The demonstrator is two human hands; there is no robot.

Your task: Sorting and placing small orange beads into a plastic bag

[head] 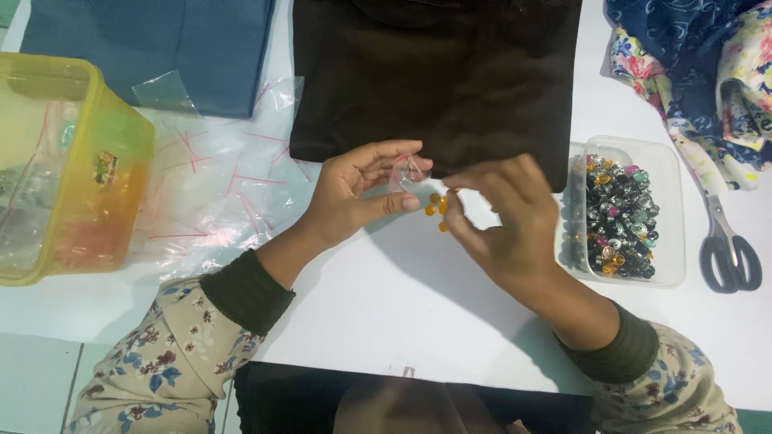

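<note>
Several small orange beads (437, 207) sit at the mouth of a tiny clear plastic bag (410, 173), which hangs just above the white counter (386, 297) between the two hands. The beads look hard, smooth and light, likely to roll or slip, so they would be best pinched singly between fingertips; the bag is thin, limp and slick, and is best held at its open rim. The left hand (354, 193) pinches that rim, thumb below and fingers curved above, closed narrowly on the film. The right hand (503, 221) is bent close to it, its fingers drawn nearly together around the orange beads; whether one bead is actually nipped between thumb and forefinger cannot be told. Behind the hands lies a folded dark brown cloth (450, 72), touching the upper edge of the work spot. Just beside the right hand stands a clear rectangular tray (671, 265) filled with mixed beads (619, 217), mostly dark with green, pink and orange among them. Farther right lie grey-handled scissors (728, 249) and a floral fabric (700, 64). To the left, loose clear bags with red seal strips (217, 193) spread over the counter, next to a yellow plastic tub (88, 177) and a blue cloth (177, 48).
</note>
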